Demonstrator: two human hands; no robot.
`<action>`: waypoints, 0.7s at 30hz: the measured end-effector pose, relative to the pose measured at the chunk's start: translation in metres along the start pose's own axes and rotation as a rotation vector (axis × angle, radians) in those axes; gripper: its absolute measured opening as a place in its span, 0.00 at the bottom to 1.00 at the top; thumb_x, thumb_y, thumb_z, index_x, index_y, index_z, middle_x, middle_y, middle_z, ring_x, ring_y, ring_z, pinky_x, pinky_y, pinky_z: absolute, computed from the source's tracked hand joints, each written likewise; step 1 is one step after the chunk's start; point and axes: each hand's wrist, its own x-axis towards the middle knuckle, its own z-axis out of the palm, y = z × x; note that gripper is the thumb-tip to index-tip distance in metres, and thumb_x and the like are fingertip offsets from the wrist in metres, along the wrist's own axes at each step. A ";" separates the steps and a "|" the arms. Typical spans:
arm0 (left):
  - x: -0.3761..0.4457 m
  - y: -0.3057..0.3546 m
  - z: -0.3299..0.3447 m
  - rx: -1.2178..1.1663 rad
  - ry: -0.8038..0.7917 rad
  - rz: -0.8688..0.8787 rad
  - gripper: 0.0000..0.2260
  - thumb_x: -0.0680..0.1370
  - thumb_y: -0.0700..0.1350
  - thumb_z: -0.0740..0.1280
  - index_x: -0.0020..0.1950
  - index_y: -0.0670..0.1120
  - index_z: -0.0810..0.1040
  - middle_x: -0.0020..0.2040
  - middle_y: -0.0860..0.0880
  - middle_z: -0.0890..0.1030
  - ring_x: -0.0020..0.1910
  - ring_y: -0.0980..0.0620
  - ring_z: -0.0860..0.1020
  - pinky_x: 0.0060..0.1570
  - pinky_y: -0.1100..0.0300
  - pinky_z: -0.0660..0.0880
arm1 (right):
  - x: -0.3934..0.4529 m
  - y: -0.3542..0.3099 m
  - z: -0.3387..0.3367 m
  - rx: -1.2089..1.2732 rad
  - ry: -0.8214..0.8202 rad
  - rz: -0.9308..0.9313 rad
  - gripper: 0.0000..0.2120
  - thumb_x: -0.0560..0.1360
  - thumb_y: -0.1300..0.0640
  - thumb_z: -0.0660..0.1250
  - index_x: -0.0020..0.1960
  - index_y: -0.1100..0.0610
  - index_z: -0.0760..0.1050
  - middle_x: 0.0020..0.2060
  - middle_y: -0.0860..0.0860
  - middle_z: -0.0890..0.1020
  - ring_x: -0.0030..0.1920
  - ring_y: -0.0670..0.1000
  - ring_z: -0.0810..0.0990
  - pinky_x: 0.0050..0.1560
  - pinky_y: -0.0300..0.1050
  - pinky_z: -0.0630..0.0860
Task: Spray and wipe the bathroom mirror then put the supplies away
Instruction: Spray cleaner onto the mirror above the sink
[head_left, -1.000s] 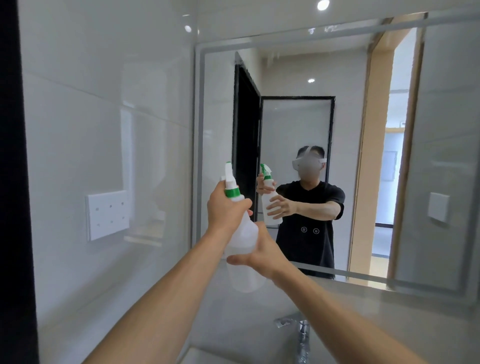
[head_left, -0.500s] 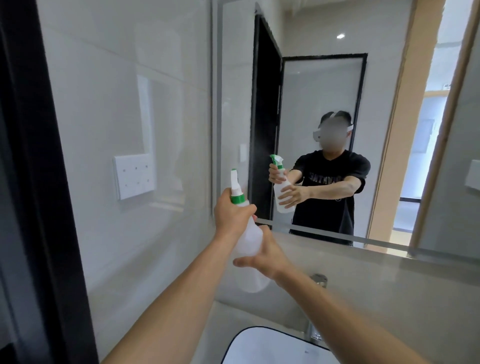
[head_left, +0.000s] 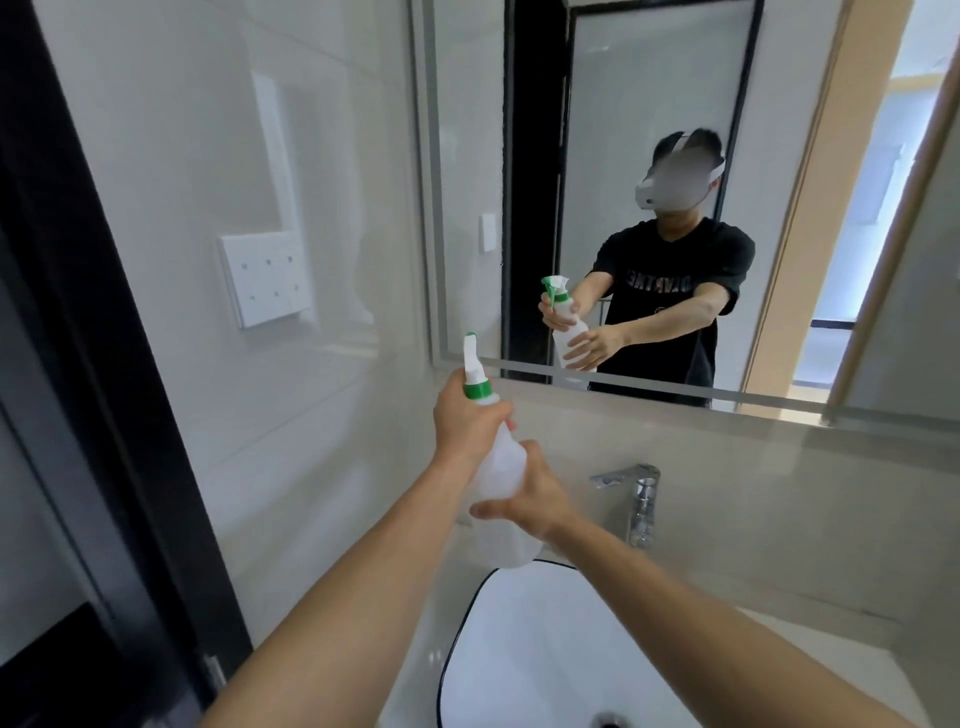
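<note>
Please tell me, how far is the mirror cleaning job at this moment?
Early, at the spraying step. Done: the spray bottle is picked up and aimed toward the mirror. In hand: the left hand grips its neck by the trigger, and the right hand steadies its body, above the sink. Left: wiping, since no cloth is in view, and putting the supplies away. Whether the glass is wet, I cannot tell.

Single head-worn wide-angle view, looking forward and slightly down along both outstretched forearms, close to the wall, tilted so the mirror (head_left: 675, 197) leans across the upper right, basin (head_left: 524, 654) near the bottom edge, faucet (head_left: 641, 499) just beyond
</note>
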 end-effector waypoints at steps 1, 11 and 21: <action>-0.002 -0.005 0.001 0.009 -0.003 -0.013 0.16 0.63 0.38 0.70 0.50 0.45 0.76 0.43 0.44 0.81 0.38 0.38 0.84 0.39 0.50 0.82 | -0.003 0.005 0.002 0.013 -0.004 0.016 0.37 0.64 0.55 0.81 0.63 0.52 0.62 0.48 0.43 0.74 0.50 0.49 0.76 0.40 0.42 0.72; -0.020 -0.041 0.020 0.061 -0.088 -0.072 0.13 0.62 0.39 0.71 0.45 0.45 0.75 0.40 0.43 0.80 0.33 0.40 0.84 0.34 0.53 0.79 | -0.025 0.046 0.014 0.107 0.015 0.146 0.38 0.62 0.54 0.82 0.63 0.49 0.62 0.52 0.47 0.76 0.53 0.51 0.77 0.46 0.47 0.76; -0.006 -0.008 0.053 0.032 -0.199 0.040 0.20 0.62 0.38 0.70 0.53 0.47 0.77 0.46 0.43 0.82 0.40 0.37 0.84 0.41 0.47 0.83 | -0.017 0.028 -0.027 0.075 0.159 0.074 0.37 0.63 0.55 0.82 0.62 0.51 0.61 0.49 0.46 0.76 0.55 0.55 0.78 0.55 0.54 0.77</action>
